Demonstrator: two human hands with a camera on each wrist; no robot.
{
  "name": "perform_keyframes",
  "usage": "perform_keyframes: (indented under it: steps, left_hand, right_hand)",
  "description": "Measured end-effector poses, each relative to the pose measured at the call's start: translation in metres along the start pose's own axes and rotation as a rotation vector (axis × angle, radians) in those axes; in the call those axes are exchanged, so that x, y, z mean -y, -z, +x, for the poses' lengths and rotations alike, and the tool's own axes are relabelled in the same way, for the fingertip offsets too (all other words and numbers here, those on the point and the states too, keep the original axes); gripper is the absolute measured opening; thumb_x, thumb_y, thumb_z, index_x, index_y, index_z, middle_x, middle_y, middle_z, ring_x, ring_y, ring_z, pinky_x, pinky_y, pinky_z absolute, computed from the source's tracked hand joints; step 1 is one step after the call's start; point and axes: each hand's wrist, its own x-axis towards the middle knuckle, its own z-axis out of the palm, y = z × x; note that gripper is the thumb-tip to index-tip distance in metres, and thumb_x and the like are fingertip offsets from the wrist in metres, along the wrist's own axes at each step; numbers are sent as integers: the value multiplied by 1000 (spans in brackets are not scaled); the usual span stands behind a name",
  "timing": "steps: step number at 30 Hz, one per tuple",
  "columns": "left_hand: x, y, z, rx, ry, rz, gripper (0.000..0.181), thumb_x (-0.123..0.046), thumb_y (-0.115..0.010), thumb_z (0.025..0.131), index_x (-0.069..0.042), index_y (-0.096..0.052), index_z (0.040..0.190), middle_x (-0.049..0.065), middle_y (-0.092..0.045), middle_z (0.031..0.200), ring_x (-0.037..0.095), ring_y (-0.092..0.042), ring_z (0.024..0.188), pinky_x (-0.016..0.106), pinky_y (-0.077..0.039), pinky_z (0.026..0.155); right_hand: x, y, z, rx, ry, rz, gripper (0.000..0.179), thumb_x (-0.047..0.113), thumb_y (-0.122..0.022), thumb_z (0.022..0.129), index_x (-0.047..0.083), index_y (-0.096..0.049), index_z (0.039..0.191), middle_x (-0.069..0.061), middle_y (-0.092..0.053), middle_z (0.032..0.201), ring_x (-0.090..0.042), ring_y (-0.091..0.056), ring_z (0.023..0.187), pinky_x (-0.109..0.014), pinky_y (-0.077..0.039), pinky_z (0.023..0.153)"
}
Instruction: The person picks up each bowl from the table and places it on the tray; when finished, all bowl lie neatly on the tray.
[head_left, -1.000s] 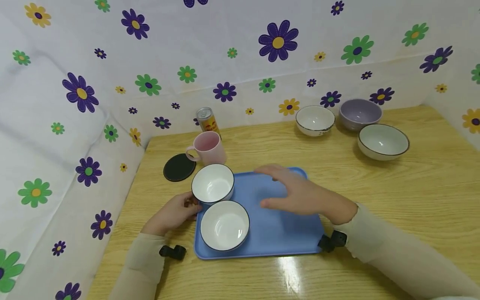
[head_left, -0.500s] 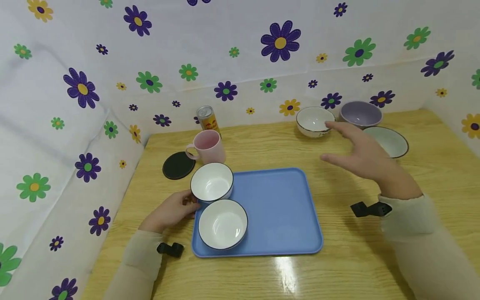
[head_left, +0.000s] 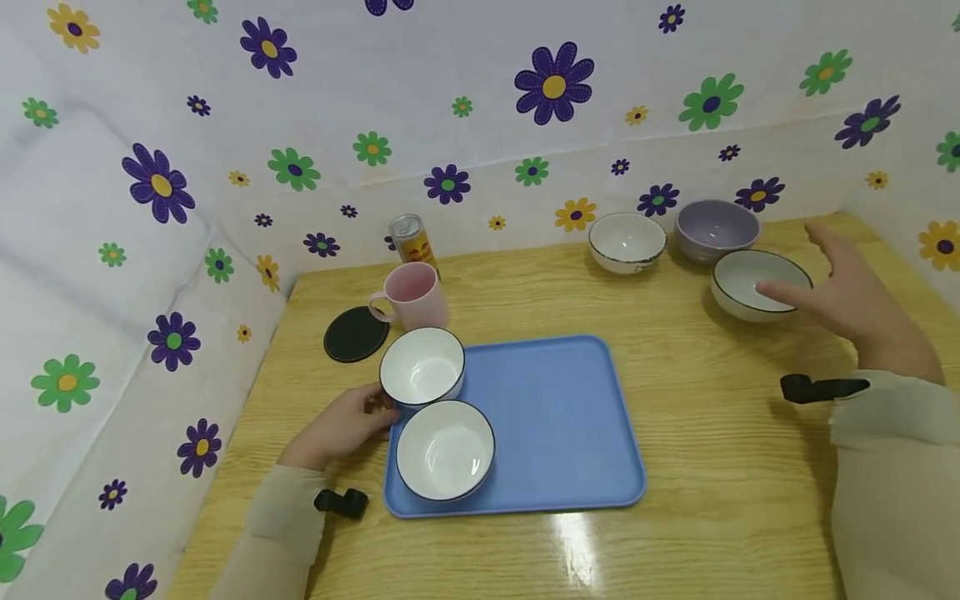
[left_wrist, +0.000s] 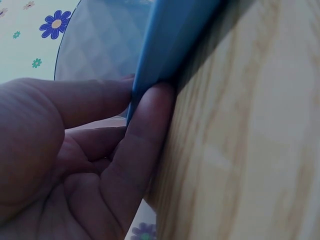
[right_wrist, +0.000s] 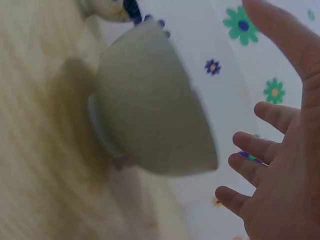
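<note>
My left hand [head_left: 348, 427] pinches the left edge of a blue tray [head_left: 558, 417]; in the left wrist view the thumb and a finger lie on either side of the tray's rim [left_wrist: 159, 45]. Two white bowls with dark rims stand on the tray's left part, a rear bowl [head_left: 422, 367] and a front bowl [head_left: 446, 451]. At the right my right hand [head_left: 862, 292] is spread, its thumb overlapping a pale, dark-rimmed bowl [head_left: 738, 287] in the head view. The right wrist view shows this bowl's outside [right_wrist: 150, 105], with the fingers apart from it.
Behind the pale bowl stand a purple bowl [head_left: 716, 229] and a white bowl with a chipped-looking rim [head_left: 626, 242]. A pink mug [head_left: 420, 300], a drink can [head_left: 412, 239] and a black round coaster [head_left: 356, 335] stand behind the tray at left. Flowered cloth [head_left: 450, 100] borders the table.
My right hand has moved from over the tray to the right, reaching the pale bowl, with its fingers spread throughout. The left hand has stayed at the tray's edge.
</note>
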Motion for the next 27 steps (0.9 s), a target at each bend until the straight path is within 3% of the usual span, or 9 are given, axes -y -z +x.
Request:
perform_keyframes:
  steps: [9,16,20,27]
  left_hand:
    - [1,-2,0,7,21,-61,24,-15,-66,98,0,-59,116,10,-60,96,21,-60,86,31,-58,75]
    - [-2,-2,0,-11,6,-4,22,-14,-66,97,-2,-61,115,8,-61,94,21,-61,85,31,-56,75]
    - [-3,-1,0,-19,5,31,22,-16,-67,97,-4,-62,114,7,-60,94,20,-59,86,31,-55,76]
    - [-3,-2,-1,-8,8,19,22,-16,-66,98,-3,-61,116,8,-60,95,21,-59,87,31,-56,76]
  right_hand:
    - [-27,-8,4,93,-45,149,112,40,-74,91,27,14,160,-13,9,168,-44,2,151,-72,-4,114]
    - [-33,-17,12,99,-13,111,120,36,-79,87,15,14,159,-24,10,165,-55,-5,146,-71,-10,114]
    - [-34,-22,13,102,1,115,125,30,-83,84,10,16,158,-27,10,164,-56,-2,146,-70,-8,115]
    - [-34,-24,10,94,-28,66,127,36,-83,83,11,16,158,-32,13,161,-60,-4,144,-74,-10,112]
